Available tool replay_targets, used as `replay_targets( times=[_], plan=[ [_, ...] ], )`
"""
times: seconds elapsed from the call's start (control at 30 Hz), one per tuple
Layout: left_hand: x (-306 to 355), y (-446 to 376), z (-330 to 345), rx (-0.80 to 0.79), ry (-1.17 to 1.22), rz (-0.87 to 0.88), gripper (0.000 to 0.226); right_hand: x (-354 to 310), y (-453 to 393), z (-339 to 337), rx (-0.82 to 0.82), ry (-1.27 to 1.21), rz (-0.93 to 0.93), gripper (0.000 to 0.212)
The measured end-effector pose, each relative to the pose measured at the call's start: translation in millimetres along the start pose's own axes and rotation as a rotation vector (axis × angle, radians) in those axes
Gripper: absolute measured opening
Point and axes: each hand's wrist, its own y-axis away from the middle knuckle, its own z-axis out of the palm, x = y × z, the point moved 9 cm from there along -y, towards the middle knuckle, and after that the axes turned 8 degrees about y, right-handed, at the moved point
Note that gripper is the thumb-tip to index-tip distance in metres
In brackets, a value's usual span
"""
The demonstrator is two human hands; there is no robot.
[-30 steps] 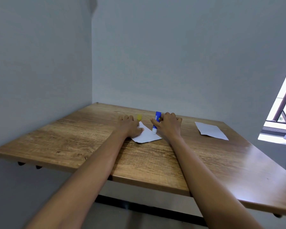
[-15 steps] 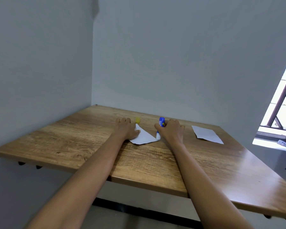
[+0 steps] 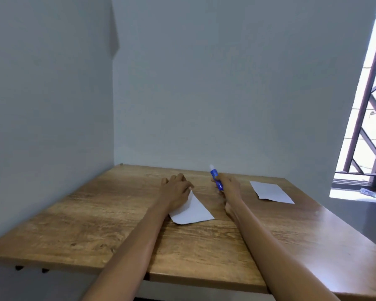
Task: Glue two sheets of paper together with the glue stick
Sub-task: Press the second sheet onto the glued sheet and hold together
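A white sheet of paper [image 3: 192,210] lies on the wooden table [image 3: 96,216] near the middle. My left hand [image 3: 175,190] rests flat on its far left part, fingers spread. My right hand [image 3: 228,186] grips a blue glue stick [image 3: 216,179] just right of that sheet, lifted off the paper with its white tip pointing up and away. A second white sheet [image 3: 269,192] lies apart at the right of the table. The yellow cap is hidden from view.
Grey walls close in the table at the left and the back. A barred window [image 3: 369,118] with a sill stands at the right. The table's front edge runs across the bottom of the view.
My right hand has lifted the glue stick off the sheet and turned its tip upward. The view has tilted up and the yellow cap has gone out of sight.
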Motion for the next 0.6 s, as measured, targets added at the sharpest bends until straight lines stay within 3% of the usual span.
replay_targets(
  times=[0.1,0.2,0.6],
  plan=[
    [-4.6,-6.5,0.8,0.028,0.057,-0.006,0.035,-14.3,-16.2,13.3,-0.076,0.071,-0.058,0.013],
    [-8.6,-11.1,5.7,0.023,0.085,-0.007,0.037,-20.9,-32.9,34.2,-0.165,0.219,-0.127,0.041],
    [-27.5,-19.8,8.8,0.063,0.094,-0.057,0.036,-1.3,-54.1,61.8,-0.136,0.598,-0.22,0.014]
  ],
)
